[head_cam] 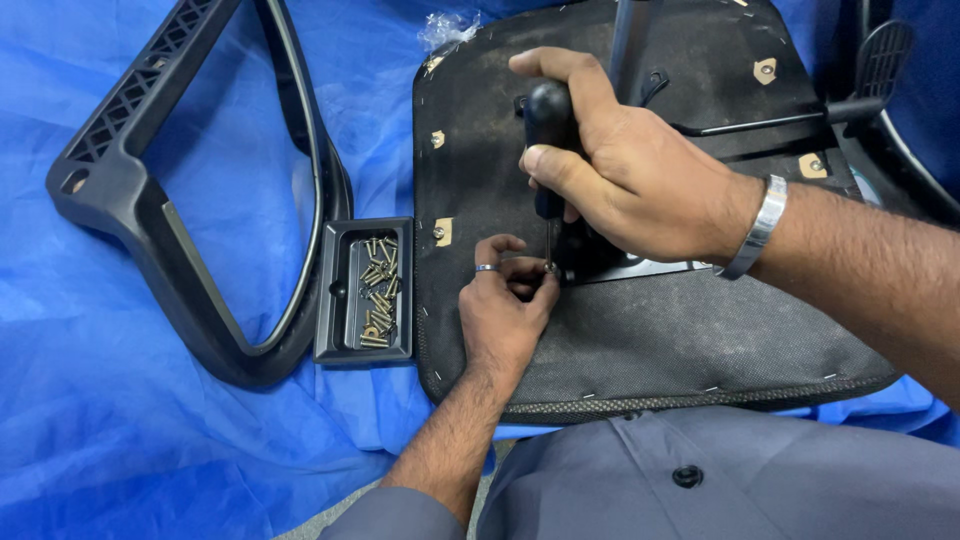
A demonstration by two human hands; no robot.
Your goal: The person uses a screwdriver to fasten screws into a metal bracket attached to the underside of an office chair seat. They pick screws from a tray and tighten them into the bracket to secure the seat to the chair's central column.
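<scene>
Right hand: the right hand point(630, 175) is gripping the black handle of a screwdriver point(549, 150), fingers wrapped closed around it, thumb lying along the near side.
Screwdriver: it is standing nearly upright, its thin shaft running down to a screw point(551, 267) at the edge of the metal plate point(625, 268).
Left hand: the left hand point(503, 305) is pinching the screw between fingertips just at the shaft's tip; the remaining fingers are curled in. A ring is showing on one finger.
Seat: the upturned chair seat point(640, 340) is lying underside up, covered in black fabric, right in front of the person's grey shirt point(720, 480). The metal plate is sitting on it, beneath the right hand.
Screw tray: a small black tray point(328, 300) is resting just beside the seat's left edge, holding a heap of loose screws point(377, 295).
Armrest: a black plastic armrest loop point(140, 210) is lying to the left, touching the tray.
Surface: everything is sitting on a blue plastic sheet point(120, 420).
Wrist: a silver bracelet point(760, 228) is circling the right wrist.
</scene>
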